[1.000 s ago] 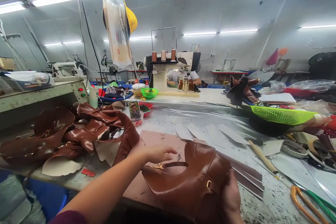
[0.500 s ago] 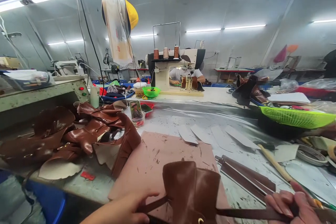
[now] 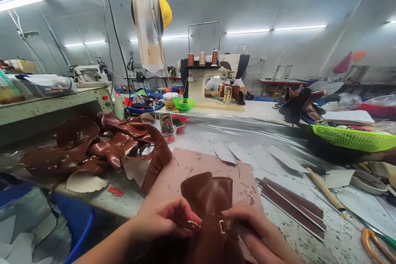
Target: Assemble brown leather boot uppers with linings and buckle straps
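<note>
A littered table point(image 3: 328, 251) spreads across the head view, a brown leather piece point(image 3: 198, 196) at six o'clock. At its eight, the left hand point(image 3: 162, 225) pinches a gold buckle point(image 3: 192, 223); at its four, the right hand's point(image 3: 258, 233) fingers touch it, grip unclear. Likely light, pliable, slightly slippery: best held along the firmer seam point(image 3: 213, 198).

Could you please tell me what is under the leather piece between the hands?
A pink mat shows around the upper end of the leather piece; whatever lies directly beneath it is covered.
</note>
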Motion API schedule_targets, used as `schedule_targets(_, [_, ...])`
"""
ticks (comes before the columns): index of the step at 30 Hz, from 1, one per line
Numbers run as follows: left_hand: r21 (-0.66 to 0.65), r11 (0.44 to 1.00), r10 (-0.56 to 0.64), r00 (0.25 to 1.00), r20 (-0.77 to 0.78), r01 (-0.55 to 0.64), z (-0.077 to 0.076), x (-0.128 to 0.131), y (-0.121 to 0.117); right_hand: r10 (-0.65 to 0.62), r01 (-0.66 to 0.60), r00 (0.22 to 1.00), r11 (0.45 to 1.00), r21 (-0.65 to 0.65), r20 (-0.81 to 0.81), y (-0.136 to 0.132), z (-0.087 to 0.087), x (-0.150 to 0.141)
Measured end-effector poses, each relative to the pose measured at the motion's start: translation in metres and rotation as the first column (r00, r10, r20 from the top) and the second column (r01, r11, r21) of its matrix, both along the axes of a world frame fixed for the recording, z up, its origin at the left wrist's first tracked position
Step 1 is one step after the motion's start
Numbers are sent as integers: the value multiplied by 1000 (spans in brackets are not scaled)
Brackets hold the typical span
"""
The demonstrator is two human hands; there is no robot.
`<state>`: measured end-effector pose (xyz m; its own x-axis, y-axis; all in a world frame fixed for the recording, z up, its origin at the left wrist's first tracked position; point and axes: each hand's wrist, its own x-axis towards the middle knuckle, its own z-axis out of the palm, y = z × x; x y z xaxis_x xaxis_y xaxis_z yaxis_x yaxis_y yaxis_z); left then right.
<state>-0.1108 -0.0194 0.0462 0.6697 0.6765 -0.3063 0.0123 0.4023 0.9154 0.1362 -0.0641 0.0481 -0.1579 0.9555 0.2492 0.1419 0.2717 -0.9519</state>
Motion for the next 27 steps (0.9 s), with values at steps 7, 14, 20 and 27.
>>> schedule_targets(7, [309, 939, 172, 984, -47, -149, -7, 33, 18, -48, 51, 998, 996, -74, 38, 29, -18, -8])
schedule_targets(14, [285, 959, 3, 1000, 9, -5, -7, 40, 21, 131, -121, 974, 991, -64, 186, 30, -3, -13])
schedule_targets(20, [134, 989, 27, 964, 265, -64, -20, 42, 23, 132, -127, 985, 991, -48, 111, 31, -12, -13])
schedule_targets(27, [26, 998, 55, 963, 265, -64, -17, 43, 24, 196, -203, 972, 978, 44, 129, 29, -16, -13])
